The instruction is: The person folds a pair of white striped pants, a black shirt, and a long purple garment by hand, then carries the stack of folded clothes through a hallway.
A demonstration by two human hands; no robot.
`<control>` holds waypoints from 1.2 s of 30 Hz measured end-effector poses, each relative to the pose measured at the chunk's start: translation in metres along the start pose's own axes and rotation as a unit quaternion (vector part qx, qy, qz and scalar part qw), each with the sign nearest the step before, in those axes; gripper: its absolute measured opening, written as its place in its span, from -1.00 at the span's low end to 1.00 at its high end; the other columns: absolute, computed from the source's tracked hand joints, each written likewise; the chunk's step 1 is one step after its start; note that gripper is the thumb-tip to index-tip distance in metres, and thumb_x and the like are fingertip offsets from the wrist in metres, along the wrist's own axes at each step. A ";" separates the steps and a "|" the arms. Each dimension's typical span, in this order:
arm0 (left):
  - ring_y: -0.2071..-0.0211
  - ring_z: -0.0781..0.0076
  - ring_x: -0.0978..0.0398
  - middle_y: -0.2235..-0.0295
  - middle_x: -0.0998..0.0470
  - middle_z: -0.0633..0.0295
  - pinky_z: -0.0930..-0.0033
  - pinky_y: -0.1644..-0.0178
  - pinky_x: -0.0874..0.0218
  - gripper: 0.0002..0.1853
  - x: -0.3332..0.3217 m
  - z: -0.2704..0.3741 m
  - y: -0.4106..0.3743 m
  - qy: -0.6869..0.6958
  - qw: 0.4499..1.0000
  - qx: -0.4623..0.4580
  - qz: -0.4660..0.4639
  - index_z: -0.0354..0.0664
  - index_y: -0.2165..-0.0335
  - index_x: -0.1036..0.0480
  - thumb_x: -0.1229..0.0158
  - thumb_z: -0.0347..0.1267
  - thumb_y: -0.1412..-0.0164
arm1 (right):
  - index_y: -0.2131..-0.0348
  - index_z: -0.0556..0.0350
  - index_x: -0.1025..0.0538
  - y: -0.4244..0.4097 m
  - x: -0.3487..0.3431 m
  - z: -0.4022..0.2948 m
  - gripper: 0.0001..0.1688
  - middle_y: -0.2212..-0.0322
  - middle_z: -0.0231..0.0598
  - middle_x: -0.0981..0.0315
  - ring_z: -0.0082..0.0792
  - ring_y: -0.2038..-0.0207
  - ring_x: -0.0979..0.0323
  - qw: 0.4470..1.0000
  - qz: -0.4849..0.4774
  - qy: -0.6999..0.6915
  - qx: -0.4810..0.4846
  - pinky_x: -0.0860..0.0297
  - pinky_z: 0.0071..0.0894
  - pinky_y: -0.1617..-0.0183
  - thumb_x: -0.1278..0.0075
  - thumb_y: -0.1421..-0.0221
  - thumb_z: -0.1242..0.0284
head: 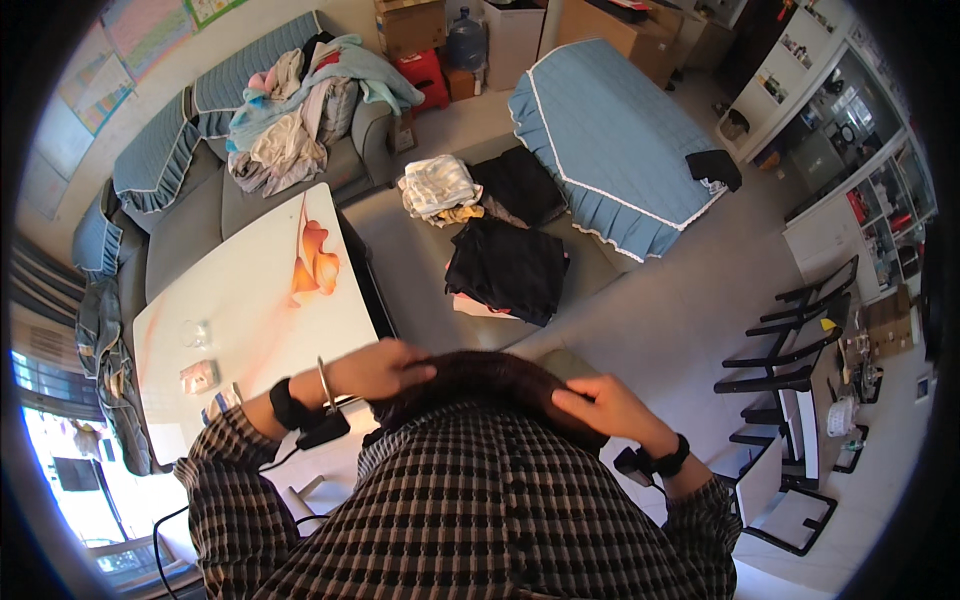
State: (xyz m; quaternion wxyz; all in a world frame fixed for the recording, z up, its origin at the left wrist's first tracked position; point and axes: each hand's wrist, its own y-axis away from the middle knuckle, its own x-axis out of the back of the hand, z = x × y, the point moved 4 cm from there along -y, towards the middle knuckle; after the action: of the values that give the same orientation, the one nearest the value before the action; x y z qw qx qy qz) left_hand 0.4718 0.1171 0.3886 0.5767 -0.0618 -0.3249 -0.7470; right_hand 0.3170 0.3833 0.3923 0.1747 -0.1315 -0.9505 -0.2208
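Observation:
A dark brown piece of cloth (491, 375) is stretched in front of my waist. My left hand (386, 369) grips its left end, and my right hand (611, 405) pinches the right end with the thumb on top. Its lower part is hidden behind my checked shirt. Beyond it, on a low grey upholstered seat, lies a stack of folded black clothes (508, 270) with some pink and red cloth underneath. Behind that stack are folded striped light clothes (439, 187) and another folded black garment (519, 184).
To the left stands a white table (247, 277) bearing a glass (196, 334) and a tissue pack (199, 376). A heap of loose clothes (292, 127) covers part of the grey sofa (184, 240). A blue quilted cover (615, 142) lies at back right; black-framed chairs (795, 337) stand at right.

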 end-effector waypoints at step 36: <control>0.39 0.02 -0.54 0.37 -0.54 -0.05 0.20 0.27 -0.33 -0.34 0.117 0.186 -0.018 -0.256 0.877 -0.348 0.211 -0.20 -0.10 -0.23 -0.24 -0.33 -0.02 | 0.13 0.18 -0.27 -0.085 0.061 -0.162 -0.77 0.22 -0.23 -0.32 -0.40 0.22 -0.43 0.867 0.170 -0.417 0.212 -0.46 -0.39 0.06 0.10 -0.21 0.56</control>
State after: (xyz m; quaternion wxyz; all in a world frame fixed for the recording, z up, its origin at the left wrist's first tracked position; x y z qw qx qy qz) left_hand 0.3650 0.1265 0.5811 0.5584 -0.5149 -0.1595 -0.6306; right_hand 0.2779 0.2446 0.5203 -0.1797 -0.3304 -0.9218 0.0944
